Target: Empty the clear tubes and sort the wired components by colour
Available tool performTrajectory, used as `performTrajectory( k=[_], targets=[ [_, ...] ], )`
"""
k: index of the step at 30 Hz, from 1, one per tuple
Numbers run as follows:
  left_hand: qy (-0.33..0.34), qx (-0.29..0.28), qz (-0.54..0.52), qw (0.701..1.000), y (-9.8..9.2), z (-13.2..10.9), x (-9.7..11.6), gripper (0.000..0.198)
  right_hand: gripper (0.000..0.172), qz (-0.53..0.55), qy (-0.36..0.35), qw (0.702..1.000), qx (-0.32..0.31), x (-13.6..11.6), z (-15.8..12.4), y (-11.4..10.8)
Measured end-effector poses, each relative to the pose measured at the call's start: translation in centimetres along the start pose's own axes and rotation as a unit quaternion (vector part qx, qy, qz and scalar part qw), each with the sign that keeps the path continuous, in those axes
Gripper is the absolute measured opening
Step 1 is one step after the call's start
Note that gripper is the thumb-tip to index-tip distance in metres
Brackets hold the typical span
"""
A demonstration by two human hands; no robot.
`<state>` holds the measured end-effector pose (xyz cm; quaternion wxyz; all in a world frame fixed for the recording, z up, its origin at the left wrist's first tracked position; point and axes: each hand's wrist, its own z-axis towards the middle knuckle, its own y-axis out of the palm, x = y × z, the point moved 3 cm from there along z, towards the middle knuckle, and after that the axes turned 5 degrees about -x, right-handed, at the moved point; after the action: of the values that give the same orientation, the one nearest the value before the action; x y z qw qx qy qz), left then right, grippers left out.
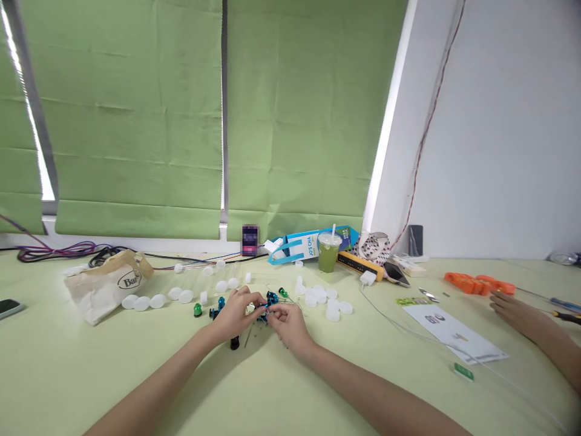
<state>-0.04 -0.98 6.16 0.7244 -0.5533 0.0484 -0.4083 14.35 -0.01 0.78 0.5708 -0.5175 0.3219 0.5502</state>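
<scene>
My left hand (236,312) and my right hand (287,321) meet over the pale green table (272,387), pinching a small blue part (263,310) with thin wire legs between their fingertips. More small blue parts (271,297) lie just behind the fingers, and another blue part (219,304) lies to the left of them. A green round-headed part (197,310) sits left of my left hand. A small black part (234,343) stands under my left wrist. Several white plastic caps (323,298) lie scattered on both sides of the hands.
A beige paper bag (102,284) lies at the left, a phone (9,307) at the left edge. A green drink cup (328,251), a blue bag (308,243) and cables line the back. Another person's hand (515,309) rests at the right, near orange parts (476,282) and a printed sheet (454,333).
</scene>
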Motion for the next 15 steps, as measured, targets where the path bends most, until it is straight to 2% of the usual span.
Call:
performTrajectory(
  k=[9, 15],
  targets=[
    [0.012, 0.005, -0.042, 0.999, -0.39, -0.30, -0.39, 0.026, 0.023, 0.040, 0.012, 0.999, 0.007, -0.13, 0.15, -0.23],
    [0.018, 0.016, -0.031, 0.999, -0.28, -0.29, -0.44, 0.026, 0.030, 0.064, 0.001, 0.998, 0.012, -0.10, 0.00, -0.14]
  ],
)
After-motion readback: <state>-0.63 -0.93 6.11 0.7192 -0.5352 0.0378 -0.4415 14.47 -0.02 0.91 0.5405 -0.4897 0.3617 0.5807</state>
